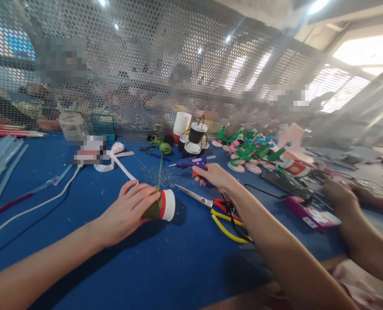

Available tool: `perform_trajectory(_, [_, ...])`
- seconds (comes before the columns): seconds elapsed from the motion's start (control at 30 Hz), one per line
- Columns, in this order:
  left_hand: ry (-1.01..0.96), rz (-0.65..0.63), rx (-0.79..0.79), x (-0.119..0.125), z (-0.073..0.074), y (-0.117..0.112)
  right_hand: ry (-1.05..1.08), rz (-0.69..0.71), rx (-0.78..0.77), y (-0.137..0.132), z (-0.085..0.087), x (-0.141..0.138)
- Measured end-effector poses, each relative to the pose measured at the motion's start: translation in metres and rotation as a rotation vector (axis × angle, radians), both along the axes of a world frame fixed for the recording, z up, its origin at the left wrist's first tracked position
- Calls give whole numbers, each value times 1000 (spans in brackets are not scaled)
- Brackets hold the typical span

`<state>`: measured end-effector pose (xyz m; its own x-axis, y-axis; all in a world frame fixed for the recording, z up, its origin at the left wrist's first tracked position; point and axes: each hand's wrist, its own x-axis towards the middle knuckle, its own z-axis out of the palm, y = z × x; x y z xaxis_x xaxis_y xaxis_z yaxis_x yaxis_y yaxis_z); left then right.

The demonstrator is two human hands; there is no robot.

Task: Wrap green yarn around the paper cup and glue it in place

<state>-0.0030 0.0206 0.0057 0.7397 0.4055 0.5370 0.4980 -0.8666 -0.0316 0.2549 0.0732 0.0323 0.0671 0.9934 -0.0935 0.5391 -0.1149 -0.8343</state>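
Fingers of our left hand (126, 212) snug around the green-wrapped red-and-white cup (164, 205), right hand (212, 175) fingers tight on the blue plastic glue gun (189, 162)

Left hand (126, 211), right hand (212, 175), both grasping.

A small cup (164, 206), green-wrapped with a red band and a white rim, lies on its side on the blue table (185, 258), rim pointing right, gripped around its green body by the left hand (129, 211). A thin green stem (160, 172) rises from its upper side. Just beyond it, a blue glue gun (191, 162) sits in the right hand (213, 176), nozzle pointing left, a red light glowing on its body.
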Motion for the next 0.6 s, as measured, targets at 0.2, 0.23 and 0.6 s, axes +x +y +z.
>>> perform_trajectory(0.2, [-8,-14,40,2,2,-1,-216,-59,-16,20,-18,0])
perform_trajectory(0.23, [-11,-16,46,2,2,-1,-254,-70,4,20,-16,-1])
perform_trajectory(0.6, [51,-32,44,3,-1,-6,132,479,25,-29,1,-67])
